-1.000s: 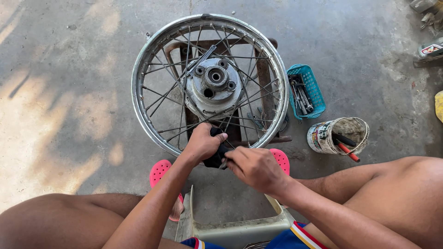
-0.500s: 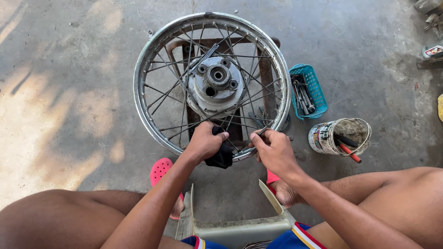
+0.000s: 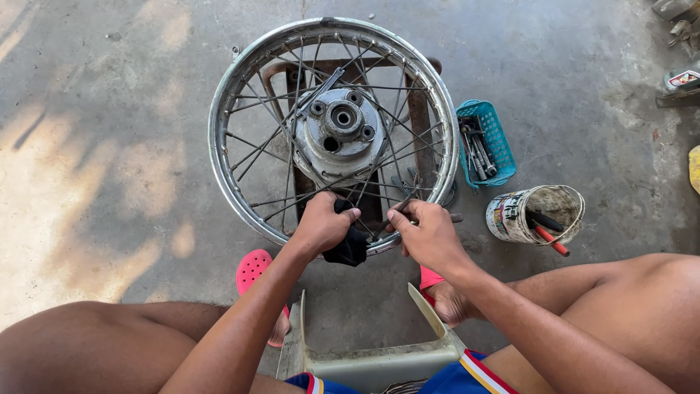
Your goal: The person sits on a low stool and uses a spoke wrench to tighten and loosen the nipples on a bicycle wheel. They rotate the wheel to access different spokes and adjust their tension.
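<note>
Fingers of your left hand [image 3: 321, 222] close around a black rag [image 3: 348, 248], half hidden under the palm, at the near rim of the spoked wheel [image 3: 332, 128]. Your right hand [image 3: 426, 233] pinches a thin tool [image 3: 397, 208]; its tip is lost among the spokes. The wheel lies flat on the floor, hub up.

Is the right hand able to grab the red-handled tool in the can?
Probably yes. The right hand sits at the wheel rim, and bare floor lies between it and the can holding the red-handled tool.

One spoked wheel [image 3: 333, 131], one blue basket [image 3: 487, 144], one tin can [image 3: 534, 214], two pink sandals [image 3: 254, 271].
</note>
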